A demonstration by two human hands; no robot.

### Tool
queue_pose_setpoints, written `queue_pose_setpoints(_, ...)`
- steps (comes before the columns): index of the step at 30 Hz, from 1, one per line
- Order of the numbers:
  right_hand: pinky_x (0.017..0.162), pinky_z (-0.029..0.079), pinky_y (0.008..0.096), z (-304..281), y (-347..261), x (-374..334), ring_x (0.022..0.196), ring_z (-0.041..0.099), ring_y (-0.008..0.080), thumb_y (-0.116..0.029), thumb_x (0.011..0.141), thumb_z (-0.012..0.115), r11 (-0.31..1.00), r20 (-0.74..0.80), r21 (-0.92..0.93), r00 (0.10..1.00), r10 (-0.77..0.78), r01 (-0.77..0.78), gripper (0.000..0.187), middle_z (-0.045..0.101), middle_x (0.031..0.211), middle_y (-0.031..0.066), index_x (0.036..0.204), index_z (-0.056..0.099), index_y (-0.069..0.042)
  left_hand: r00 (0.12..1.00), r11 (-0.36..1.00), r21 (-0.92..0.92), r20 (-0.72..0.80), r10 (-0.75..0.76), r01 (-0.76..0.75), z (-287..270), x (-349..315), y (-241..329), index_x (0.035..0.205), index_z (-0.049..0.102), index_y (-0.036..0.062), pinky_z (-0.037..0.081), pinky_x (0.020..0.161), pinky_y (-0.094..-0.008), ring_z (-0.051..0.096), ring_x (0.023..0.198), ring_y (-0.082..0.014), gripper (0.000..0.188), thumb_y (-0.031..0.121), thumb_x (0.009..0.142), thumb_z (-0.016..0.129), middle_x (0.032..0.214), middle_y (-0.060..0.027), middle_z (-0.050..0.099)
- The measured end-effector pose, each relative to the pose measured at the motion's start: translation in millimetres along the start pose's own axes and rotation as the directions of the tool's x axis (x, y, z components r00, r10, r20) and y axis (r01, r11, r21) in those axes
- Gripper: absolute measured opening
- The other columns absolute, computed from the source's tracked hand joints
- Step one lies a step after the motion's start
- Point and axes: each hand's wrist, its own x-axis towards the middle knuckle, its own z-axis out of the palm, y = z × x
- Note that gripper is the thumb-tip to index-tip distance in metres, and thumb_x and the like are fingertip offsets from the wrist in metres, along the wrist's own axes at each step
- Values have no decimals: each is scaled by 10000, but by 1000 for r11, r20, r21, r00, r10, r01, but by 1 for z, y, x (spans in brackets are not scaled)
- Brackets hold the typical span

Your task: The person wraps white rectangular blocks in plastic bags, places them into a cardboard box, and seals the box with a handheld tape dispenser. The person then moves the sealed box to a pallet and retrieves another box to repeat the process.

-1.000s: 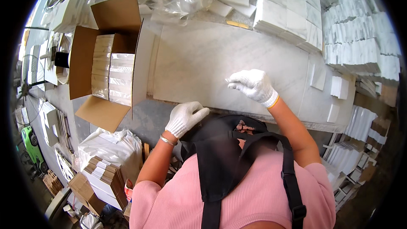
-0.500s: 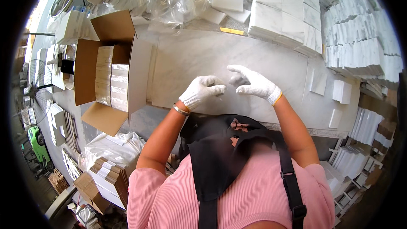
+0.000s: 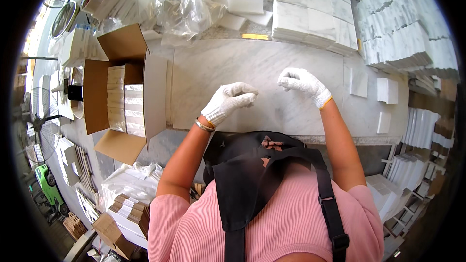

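My left hand (image 3: 230, 102), in a white knit glove, hovers over the pale marble worktop (image 3: 218, 60) with its fingers curled toward the thumb. To its right, my right hand (image 3: 303, 85), gloved alike, has its fingers bent in and pressed together. A gap separates the two hands. Whatever either may pinch is hidden or too small to make out. Left of them stands an open cardboard box (image 3: 156, 94) with its flaps spread. Wrapped stacks of white pieces (image 3: 134, 109) fill part of it.
Marble tile stacks (image 3: 310, 12) line the worktop's far side, beside clear plastic bags (image 3: 187, 14) and foam pieces (image 3: 245, 5). A yellow strip (image 3: 255, 36) lies at the far edge. Loose white tiles (image 3: 387, 90) rest at right. A fan (image 3: 38, 123) stands far left.
My right hand has moved right and its fingers have curled in, widening the gap between the hands. My left hand stays nearly in place. The view has shifted slightly.
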Motion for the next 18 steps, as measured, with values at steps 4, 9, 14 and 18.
queue_pose_setpoints(4, 1051, 473, 383, 27, -49, 7, 1295, 547, 229, -352, 829, 809, 964, 57, -104, 970, -238, 243, 686, 585, 1385, 115, 1399, 551, -70, 999, 992, 116, -12, 46, -45, 3, -7, 15, 1072, 734, 4, 516, 768, -260, 636, 817, -91, 234, 195, 938, 719, 893, -24, 716)
queue_pose_setpoints(9, 966, 515, 323, 68, -51, 22, 1107, 624, 179, -334, 768, 849, 974, 388, -115, 911, -139, 197, 727, 663, 1223, 91, 1389, 579, -70, 991, 976, 203, -92, 99, -79, 5, -19, 24, 978, 747, 3, 512, 724, -250, 630, 772, -80, 240, 236, 919, 747, 824, -22, 713)
queue_pose_setpoints(14, 848, 546, 289, 35, -25, -4, 916, 654, 121, -215, 835, 783, 992, 187, -94, 977, 102, -86, 384, 708, 1017, 58, 1157, 699, -25, 976, 974, 228, -216, 32, 19, 2, -20, 16, 944, 747, 23, 491, 661, -238, 642, 735, -79, 266, 287, 914, 739, 775, -19, 708)
queue_pose_setpoints(18, 922, 530, 312, 1, 11, -19, 1036, 658, 160, -230, 841, 783, 993, -169, -114, 986, -4, -16, 447, 705, 1121, 82, 1223, 672, -27, 977, 975, 222, -210, 36, 12, 5, -15, 18, 936, 746, 27, 483, 649, -241, 648, 725, -85, 296, 321, 919, 716, 764, -24, 706)
